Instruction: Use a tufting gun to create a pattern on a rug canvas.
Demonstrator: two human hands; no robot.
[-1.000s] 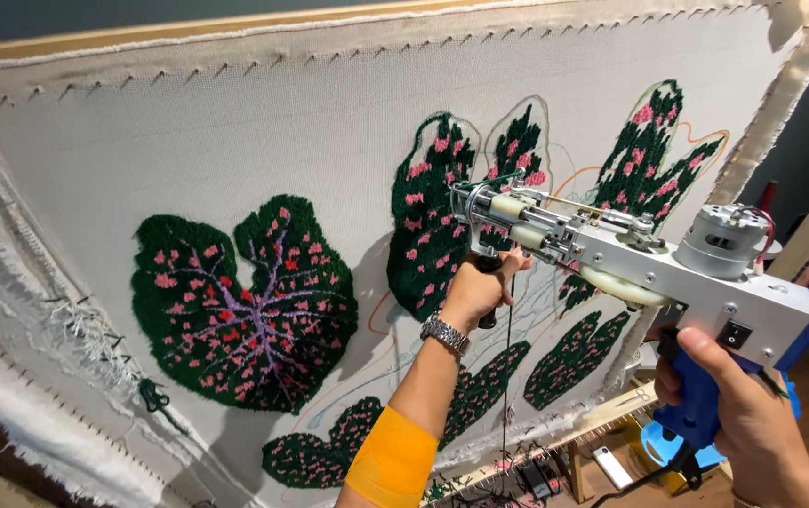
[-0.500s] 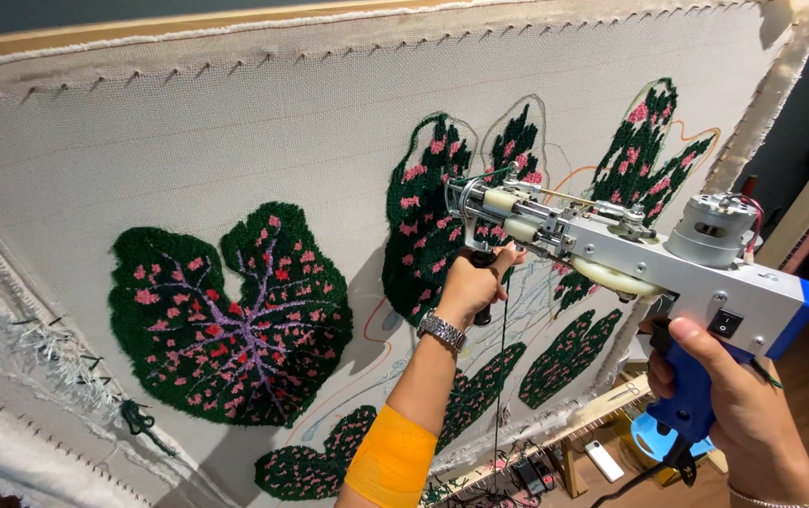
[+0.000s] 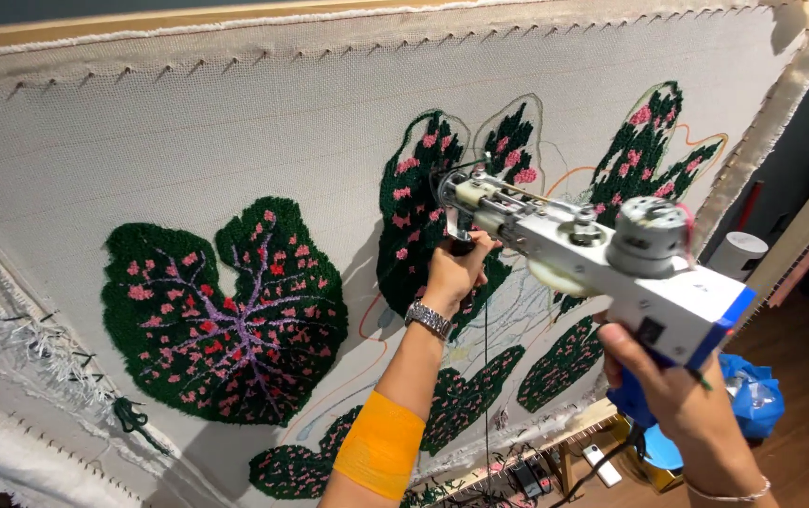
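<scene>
Both hands are on the tufting gun (image 3: 592,259), which is pointing nose-first into the stretched backing cloth (image 3: 235,122). The left hand (image 3: 456,273) is wrapping closed around the front grip under the needle end; a metal wristwatch (image 3: 429,320) and an orange band (image 3: 381,444) are showing on that forearm. The right hand (image 3: 668,390) is clenching the blue rear handle (image 3: 635,404) below the motor housing.

Key relation — the gun's long axis is running from lower right, near the body, up and left to the cloth, so the needle tip (image 3: 449,193) is meeting the fabric at the dark green leaf with pink spots (image 3: 414,216) right of the cloth's centre. The left hand is the one nearer the cloth; the right is trailing well behind it.

The big finished leaf with purple veins (image 3: 225,315) is sitting well left of the tip, toward the cloth's lower left. More green leaf patches are lying along the lower edge, and an orange outline (image 3: 705,141) is showing near the upper right corner. Yarn thread — too thin to trace fully. The wooden frame (image 3: 141,21) is running along the top edge.
</scene>
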